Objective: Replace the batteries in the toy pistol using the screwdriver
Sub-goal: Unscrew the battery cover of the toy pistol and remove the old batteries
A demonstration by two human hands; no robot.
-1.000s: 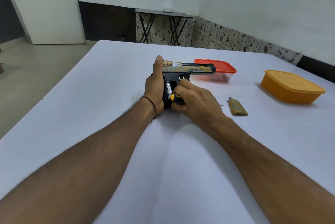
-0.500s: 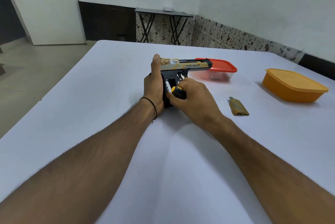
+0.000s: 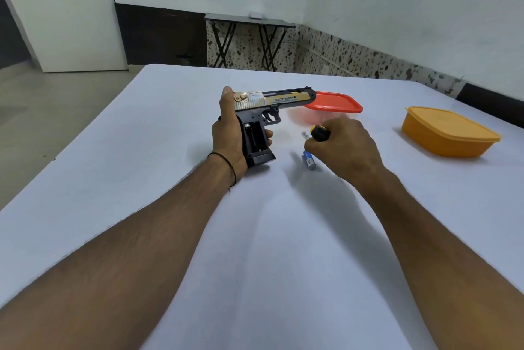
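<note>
My left hand (image 3: 228, 134) grips the gold-and-black toy pistol (image 3: 265, 111) upright on the white table (image 3: 141, 151), barrel pointing right. The grip's battery compartment (image 3: 253, 137) is uncovered and looks empty. My right hand (image 3: 343, 148) sits to the right of the pistol, closed around the black-and-yellow screwdriver handle (image 3: 320, 133); a battery end (image 3: 305, 135) shows at the fingertips. Another blue-and-white battery (image 3: 309, 161) lies on the table just under that hand. The grip cover is hidden behind my right hand.
A clear container with a red lid (image 3: 334, 103) stands right behind the pistol's muzzle. An orange lidded box (image 3: 448, 131) sits at the far right. A folding side table (image 3: 249, 37) stands by the wall beyond the table's far edge.
My right hand has pulled away from the pistol grip to the right with the screwdriver. The batteries have left the compartment; one now lies on the table.
</note>
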